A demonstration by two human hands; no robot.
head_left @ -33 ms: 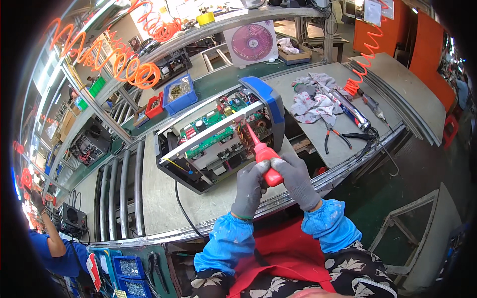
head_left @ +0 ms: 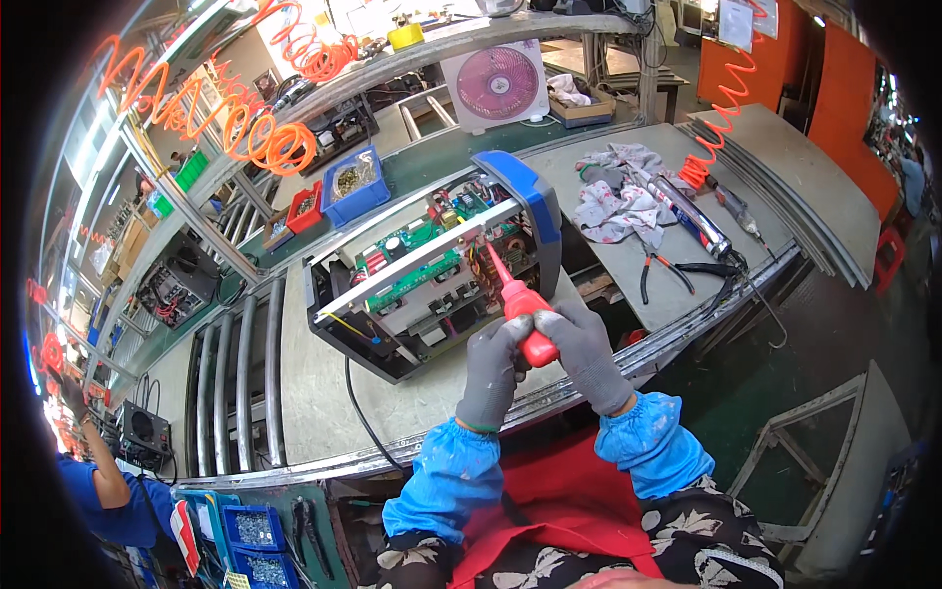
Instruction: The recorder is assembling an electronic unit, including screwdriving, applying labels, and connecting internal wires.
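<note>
A red squeeze bottle [head_left: 527,306] with a long pointed nozzle is held between my two grey-gloved hands. My left hand [head_left: 493,368] grips its left side, and my right hand [head_left: 586,358] closes on it from the right, thumbs close together. The nozzle slants up and away, its tip at the open side of a machine with a blue-edged end panel [head_left: 530,191]. Inside the machine show a green circuit board [head_left: 417,285], copper-coloured coils and wires. A pale metal bar [head_left: 422,257] runs across its open side. Exactly where the tip touches is too small to tell.
Right of the machine lie a spotted cloth [head_left: 618,201], a sealant tube [head_left: 699,221], orange-handled pliers [head_left: 667,270] and a driver tool [head_left: 741,211]. Blue [head_left: 355,187] and red [head_left: 305,208] parts bins stand behind. Metal rollers [head_left: 240,383] are at left. A co-worker's arm [head_left: 103,461] shows far left.
</note>
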